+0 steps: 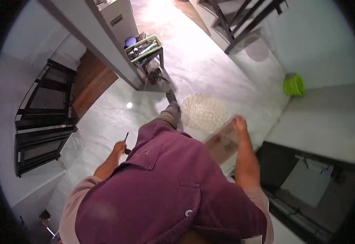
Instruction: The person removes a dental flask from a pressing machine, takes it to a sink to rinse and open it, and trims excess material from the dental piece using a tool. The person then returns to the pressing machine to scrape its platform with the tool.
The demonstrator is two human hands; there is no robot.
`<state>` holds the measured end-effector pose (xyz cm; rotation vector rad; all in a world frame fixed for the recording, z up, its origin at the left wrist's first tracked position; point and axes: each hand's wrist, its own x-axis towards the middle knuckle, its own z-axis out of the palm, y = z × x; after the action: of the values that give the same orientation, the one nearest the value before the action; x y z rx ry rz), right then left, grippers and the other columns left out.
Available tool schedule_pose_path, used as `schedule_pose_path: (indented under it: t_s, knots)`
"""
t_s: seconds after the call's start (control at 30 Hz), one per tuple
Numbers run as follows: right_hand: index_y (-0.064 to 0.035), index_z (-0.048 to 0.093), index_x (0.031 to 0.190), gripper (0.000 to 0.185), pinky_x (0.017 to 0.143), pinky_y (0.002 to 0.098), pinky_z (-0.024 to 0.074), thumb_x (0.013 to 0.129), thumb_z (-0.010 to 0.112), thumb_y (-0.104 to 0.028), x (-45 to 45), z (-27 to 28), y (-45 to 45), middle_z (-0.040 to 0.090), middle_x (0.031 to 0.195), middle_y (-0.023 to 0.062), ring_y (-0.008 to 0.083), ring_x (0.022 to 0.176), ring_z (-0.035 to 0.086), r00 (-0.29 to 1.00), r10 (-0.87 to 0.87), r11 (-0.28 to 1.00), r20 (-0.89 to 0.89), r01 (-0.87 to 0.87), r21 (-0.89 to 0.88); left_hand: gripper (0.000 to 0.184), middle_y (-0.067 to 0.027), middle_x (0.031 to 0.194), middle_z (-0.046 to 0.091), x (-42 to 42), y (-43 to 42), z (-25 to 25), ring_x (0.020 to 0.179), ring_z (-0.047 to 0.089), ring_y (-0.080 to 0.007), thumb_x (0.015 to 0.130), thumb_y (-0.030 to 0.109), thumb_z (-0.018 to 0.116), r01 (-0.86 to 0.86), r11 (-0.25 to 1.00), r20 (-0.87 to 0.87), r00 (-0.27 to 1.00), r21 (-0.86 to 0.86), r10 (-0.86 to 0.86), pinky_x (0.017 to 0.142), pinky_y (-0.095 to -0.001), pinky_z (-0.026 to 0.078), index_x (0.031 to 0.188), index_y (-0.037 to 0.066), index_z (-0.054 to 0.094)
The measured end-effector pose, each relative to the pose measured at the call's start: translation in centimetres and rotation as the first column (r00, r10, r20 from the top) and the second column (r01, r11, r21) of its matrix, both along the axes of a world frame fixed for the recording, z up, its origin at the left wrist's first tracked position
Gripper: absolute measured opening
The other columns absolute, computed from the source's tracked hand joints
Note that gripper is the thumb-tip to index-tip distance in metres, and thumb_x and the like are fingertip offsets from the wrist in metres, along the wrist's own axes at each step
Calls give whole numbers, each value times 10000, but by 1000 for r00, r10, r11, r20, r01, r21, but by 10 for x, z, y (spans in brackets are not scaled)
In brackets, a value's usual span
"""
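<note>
My left hand is closed around a thin dark stick-like tool, whose narrow end points up and away from me. Its exact kind is too small to make out. On the other side, my right hand grips the far upper corner of a flat, pinkish, partly see-through panel with darker patches on it. The panel's lower part is hidden behind my purple apron. Just beyond the panel, a round cream shaggy mat lies on the floor.
A dark stool bears a green tray of mixed tools beside a grey post. A lime-green basket stands by the right wall. Black framed panels lean at left; stairs rise at the back.
</note>
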<state>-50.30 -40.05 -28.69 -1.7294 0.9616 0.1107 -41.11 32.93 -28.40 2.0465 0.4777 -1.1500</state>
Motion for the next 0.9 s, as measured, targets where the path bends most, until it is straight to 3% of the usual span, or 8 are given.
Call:
schedule_pose_path:
  t_s: [0.17, 0.37, 0.5, 0.57, 0.63, 0.7, 0.77, 0.9]
  knots:
    - [-54, 611, 994, 239, 622, 270, 488, 910, 575, -274, 312, 81, -5, 633, 816, 50, 131, 705, 608, 987, -85, 987, 137, 64, 148, 221, -29, 653, 510, 84, -54, -8, 554, 463, -153, 833, 324, 487, 26, 999, -41, 999, 31, -24, 487, -319, 357, 774, 124, 561]
    - [-49, 629, 1062, 284, 679, 282, 496, 909, 583, -285, 554, 81, 63, 654, 863, 57, 133, 760, 616, 879, 474, 844, 54, -471, 258, 225, -23, 654, 502, 255, -155, 9, 567, 456, -155, 835, 322, 474, -602, 799, -309, 760, -2, 572, 510, -321, 352, 770, 127, 565]
    - [-34, 651, 1013, 259, 626, 276, 486, 900, 607, -264, 679, 47, 106, 634, 799, 38, 106, 703, 581, 554, 827, 559, -102, -788, 258, 301, -34, 781, 597, 299, -225, 28, 651, 501, -178, 837, 364, 492, -500, 850, -183, 863, -166, 472, 589, -371, 414, 885, 100, 629]
    - [-22, 657, 1002, 265, 620, 267, 477, 888, 620, -259, 744, 18, 120, 631, 785, 37, 95, 694, 572, 306, 939, 332, -157, -926, 180, 259, -25, 714, 560, 300, -271, 18, 593, 490, -155, 847, 315, 501, -690, 710, 9, 716, -141, 698, 540, -328, 410, 860, 80, 609]
    - [-20, 661, 1016, 291, 680, 307, 501, 873, 626, -271, 799, 0, 130, 670, 842, 88, 167, 758, 629, 4, 983, 17, -181, -997, 70, 206, -6, 643, 503, 307, -322, 16, 528, 460, -122, 852, 264, 507, -972, 211, -144, 224, -104, 964, 489, -269, 382, 823, 74, 580]
    - [-41, 667, 1058, 356, 867, 407, 491, 854, 606, -326, 844, 27, 151, 685, 981, 186, 339, 969, 646, -277, 895, -300, -349, -954, -13, 185, 9, 600, 453, 318, -386, 21, 495, 431, -98, 853, 258, 517, -985, -77, -107, -61, -155, 992, 472, -247, 365, 779, 92, 549]
    - [-28, 670, 1021, 347, 858, 433, 490, 874, 578, -329, 874, 9, 173, 674, 962, 212, 361, 969, 635, -439, 821, -480, -364, -877, -25, 178, 17, 621, 455, 356, -437, 19, 506, 422, -90, 865, 257, 509, -893, -405, -104, -392, -196, 914, 470, -246, 353, 783, 102, 534]
    - [-63, 666, 934, 286, 783, 465, 499, 880, 580, -330, 866, -37, 238, 669, 878, 200, 371, 871, 640, -622, 759, -647, -192, -754, -118, 176, 41, 650, 441, 442, -503, 13, 527, 399, -71, 901, 275, 501, -776, -582, -89, -579, -243, 810, 478, -231, 334, 835, 113, 519]
